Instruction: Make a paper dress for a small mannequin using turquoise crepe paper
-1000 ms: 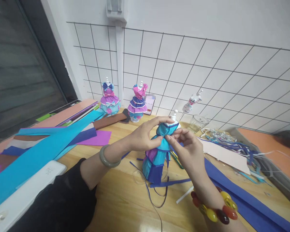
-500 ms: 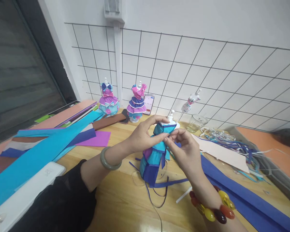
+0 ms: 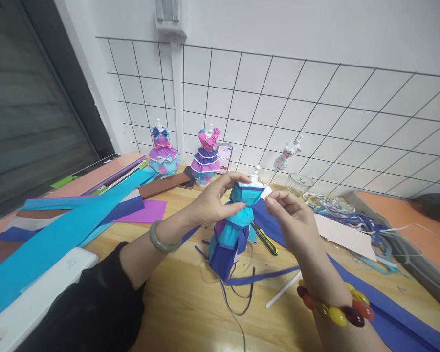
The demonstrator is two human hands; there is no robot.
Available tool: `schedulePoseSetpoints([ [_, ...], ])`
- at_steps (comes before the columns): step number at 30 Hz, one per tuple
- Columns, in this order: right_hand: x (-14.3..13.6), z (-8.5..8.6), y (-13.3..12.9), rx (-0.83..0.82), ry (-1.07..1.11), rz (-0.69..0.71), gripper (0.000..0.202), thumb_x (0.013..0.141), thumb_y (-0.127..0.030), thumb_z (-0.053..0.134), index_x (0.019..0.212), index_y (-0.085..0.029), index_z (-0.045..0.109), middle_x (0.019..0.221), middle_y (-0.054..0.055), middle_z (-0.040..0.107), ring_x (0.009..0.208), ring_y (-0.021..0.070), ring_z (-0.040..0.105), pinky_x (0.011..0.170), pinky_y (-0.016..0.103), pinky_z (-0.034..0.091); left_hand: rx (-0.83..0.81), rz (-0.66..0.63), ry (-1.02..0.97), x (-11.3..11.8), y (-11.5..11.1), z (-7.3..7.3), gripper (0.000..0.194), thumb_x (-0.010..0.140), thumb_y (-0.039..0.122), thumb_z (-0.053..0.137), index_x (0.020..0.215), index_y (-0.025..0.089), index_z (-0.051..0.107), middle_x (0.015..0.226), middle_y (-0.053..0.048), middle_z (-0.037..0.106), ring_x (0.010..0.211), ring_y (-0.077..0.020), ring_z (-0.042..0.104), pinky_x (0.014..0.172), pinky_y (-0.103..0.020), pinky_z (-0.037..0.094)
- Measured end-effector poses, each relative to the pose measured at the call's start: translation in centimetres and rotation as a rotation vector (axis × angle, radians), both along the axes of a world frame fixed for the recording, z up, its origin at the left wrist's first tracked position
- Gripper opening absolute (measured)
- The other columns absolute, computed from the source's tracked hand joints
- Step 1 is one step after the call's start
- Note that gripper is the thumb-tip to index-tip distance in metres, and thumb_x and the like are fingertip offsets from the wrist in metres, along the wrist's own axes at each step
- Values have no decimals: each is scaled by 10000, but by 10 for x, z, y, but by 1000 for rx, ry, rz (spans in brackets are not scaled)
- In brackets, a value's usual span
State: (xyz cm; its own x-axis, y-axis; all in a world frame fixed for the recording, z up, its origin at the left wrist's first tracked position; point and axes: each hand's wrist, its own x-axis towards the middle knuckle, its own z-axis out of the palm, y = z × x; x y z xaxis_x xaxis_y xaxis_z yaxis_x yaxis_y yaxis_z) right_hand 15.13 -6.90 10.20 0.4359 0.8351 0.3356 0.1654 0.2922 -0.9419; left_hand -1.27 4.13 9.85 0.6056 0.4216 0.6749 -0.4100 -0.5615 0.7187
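Observation:
A small dress form (image 3: 227, 237) in layered turquoise and dark blue paper stands upright on the wooden table, its white neck showing on top. My left hand (image 3: 220, 198) grips its upper part from the left side, thumb across the front and fingers behind the shoulder. To the right of the form, apart from it, my right hand (image 3: 291, 210) is raised with thumb and index finger pinched together; whatever is between the fingertips is too small to make out. A yellow-green cutter (image 3: 266, 238) lies between the form and my right hand.
Two dressed mini forms (image 3: 164, 151) (image 3: 206, 159), a phone (image 3: 224, 157), a bare patterned form (image 3: 288, 155) and a glass jar (image 3: 299, 183) stand at the back. Coloured paper strips (image 3: 77, 215) lie left. Blue paper (image 3: 381, 298), tangled ribbons (image 3: 333, 208) and a grey-edged tray (image 3: 407, 254) are right.
My right hand has come off the form's bodice and moved right, uncovering the cutter. My left hand still holds the form, which sits slightly further left in view.

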Motion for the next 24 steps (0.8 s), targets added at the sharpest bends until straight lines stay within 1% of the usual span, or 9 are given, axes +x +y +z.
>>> schedulePoseSetpoints([
  [3, -1, -4, 2, -12, 0, 50, 190, 723, -392, 767, 785, -235, 679, 742, 0, 641, 680, 139, 569, 647, 279, 465, 10, -10, 20, -1, 4, -2, 447, 725, 141, 674, 1135, 238, 526, 1184, -70, 564, 1143, -216, 536, 978, -377, 448],
  [5, -3, -7, 3, -14, 9, 97, 195, 714, -385, 776, 802, -242, 676, 750, -1, 649, 692, 149, 578, 656, 289, 468, 16, -28, 25, -1, 6, -3, 454, 721, 141, 676, 1138, 243, 526, 1187, -69, 560, 1146, -219, 531, 976, -381, 448],
  [9, -6, -8, 3, -16, 21, 139, 208, 702, -383, 786, 795, -245, 660, 706, -12, 618, 655, 146, 544, 623, 286, 442, 20, -69, 29, -2, 7, -3, 465, 718, 133, 676, 1142, 258, 530, 1181, -61, 563, 1144, -214, 537, 969, -372, 452],
  [14, -9, -9, 2, 5, -16, 124, 186, 718, -349, 780, 761, -241, 634, 696, -22, 562, 642, 133, 498, 608, 275, 406, -8, -96, 35, -2, 6, -1, 450, 726, 129, 672, 1134, 247, 523, 1239, -77, 564, 1192, -224, 537, 1000, -382, 440],
  [16, -10, -9, 2, 6, -29, 129, 181, 731, -342, 771, 751, -240, 623, 668, -30, 538, 616, 124, 471, 585, 269, 386, 3, -116, 1, -2, 6, -1, 444, 728, 118, 668, 1127, 251, 525, 1303, -78, 544, 1251, -226, 508, 1043, -391, 411],
  [18, -11, -10, 2, -4, -41, 145, 179, 742, -346, 762, 752, -239, 619, 656, -32, 534, 603, 122, 461, 571, 269, 376, 18, -145, -25, -1, 7, 0, 440, 734, 103, 658, 1124, 257, 527, 1384, -78, 499, 1324, -228, 447, 1080, -397, 377],
  [20, -12, -12, 3, -15, -45, 154, 188, 739, -356, 762, 752, -236, 618, 656, -30, 541, 599, 123, 464, 565, 272, 377, 19, -164, -31, -1, 8, 0, 441, 733, 95, 654, 1122, 260, 527, 1417, -75, 473, 1354, -225, 413, 1094, -396, 362],
  [22, -12, -12, 4, -27, -43, 157, 210, 724, -362, 773, 734, -232, 609, 643, -33, 541, 586, 121, 464, 557, 271, 378, -4, -160, -26, -1, 9, 0, 438, 722, 101, 659, 1112, 255, 532, 1370, -73, 507, 1316, -222, 452, 1071, -386, 389],
  [24, -11, -12, 4, -38, -36, 170, 239, 698, -355, 794, 709, -228, 592, 613, -44, 521, 565, 113, 452, 542, 262, 371, -23, -149, -23, -1, 10, -2, 440, 708, 114, 670, 1106, 248, 538, 1269, -68, 553, 1214, -212, 523, 1006, -360, 441],
])
